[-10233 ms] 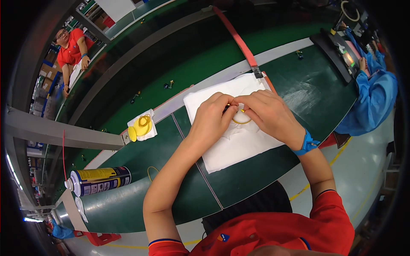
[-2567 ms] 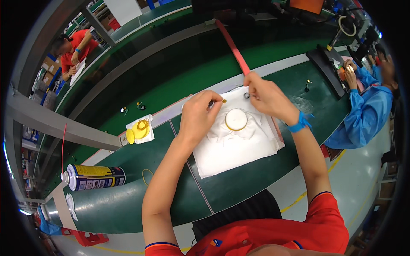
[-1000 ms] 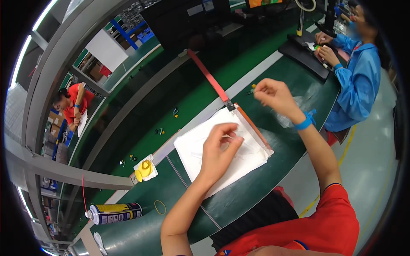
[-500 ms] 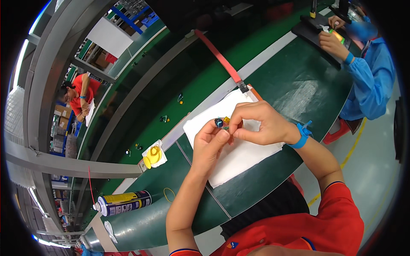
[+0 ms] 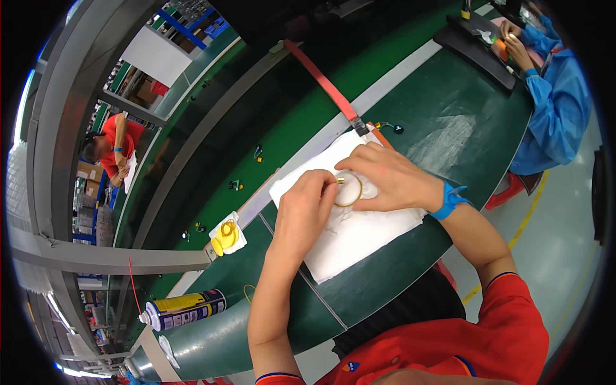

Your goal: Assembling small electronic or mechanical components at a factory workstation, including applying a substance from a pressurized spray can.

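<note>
Bench (image 5: 487, 131): dark green top, with one seam across it.
Middle: a white cloth (image 5: 340, 253), wrinkled in places.
Left: a can (image 5: 189, 309), lying on its side; to its right, a thin yellow band (image 5: 244, 292), partly hidden.
Far left edge: a white paper (image 5: 240, 242), which carries yellow discs (image 5: 230, 244).
Left end: a white piece (image 5: 168, 351).
Far right: a small dark part (image 5: 398, 129) near the cloth; farther, a black stand (image 5: 478, 58).

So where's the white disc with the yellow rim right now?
In the head view, the white disc sits near the centre, on the white sheets, between the left hand and the right hand.
</note>
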`<state>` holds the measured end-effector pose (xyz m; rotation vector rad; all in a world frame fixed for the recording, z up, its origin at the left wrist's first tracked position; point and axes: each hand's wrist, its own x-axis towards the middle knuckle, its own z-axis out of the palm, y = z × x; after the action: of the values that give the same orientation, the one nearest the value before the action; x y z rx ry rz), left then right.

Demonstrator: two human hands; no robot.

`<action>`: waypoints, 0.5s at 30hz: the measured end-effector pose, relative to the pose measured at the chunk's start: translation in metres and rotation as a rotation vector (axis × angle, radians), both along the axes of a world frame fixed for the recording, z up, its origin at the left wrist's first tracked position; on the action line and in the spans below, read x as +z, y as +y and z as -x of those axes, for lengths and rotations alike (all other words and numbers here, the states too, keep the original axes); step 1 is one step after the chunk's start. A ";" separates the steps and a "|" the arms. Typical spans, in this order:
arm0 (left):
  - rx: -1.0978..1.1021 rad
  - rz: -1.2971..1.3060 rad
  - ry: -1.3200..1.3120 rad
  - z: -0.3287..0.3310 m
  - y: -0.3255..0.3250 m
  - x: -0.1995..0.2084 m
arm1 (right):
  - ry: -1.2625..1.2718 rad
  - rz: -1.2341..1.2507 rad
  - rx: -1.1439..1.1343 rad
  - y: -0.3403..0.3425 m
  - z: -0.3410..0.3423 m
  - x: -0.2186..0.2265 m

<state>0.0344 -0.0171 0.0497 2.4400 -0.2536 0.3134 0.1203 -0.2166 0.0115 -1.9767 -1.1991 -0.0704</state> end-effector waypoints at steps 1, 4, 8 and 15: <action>-0.005 0.000 0.002 0.000 -0.002 0.003 | -0.064 0.052 -0.022 0.001 0.002 -0.001; -0.019 -0.076 0.022 -0.005 -0.005 0.009 | -0.139 -0.023 -0.021 -0.002 -0.006 -0.002; -0.030 -0.049 0.095 -0.009 -0.007 0.011 | -0.094 -0.049 -0.433 -0.030 -0.048 0.007; -0.019 -0.028 0.054 -0.014 -0.011 -0.003 | -0.018 0.210 -0.542 -0.040 -0.080 -0.020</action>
<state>0.0485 -0.0286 0.0463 2.4682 -0.2586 0.2374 0.2008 -0.2568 -0.0088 -2.4446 -0.6715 -0.2447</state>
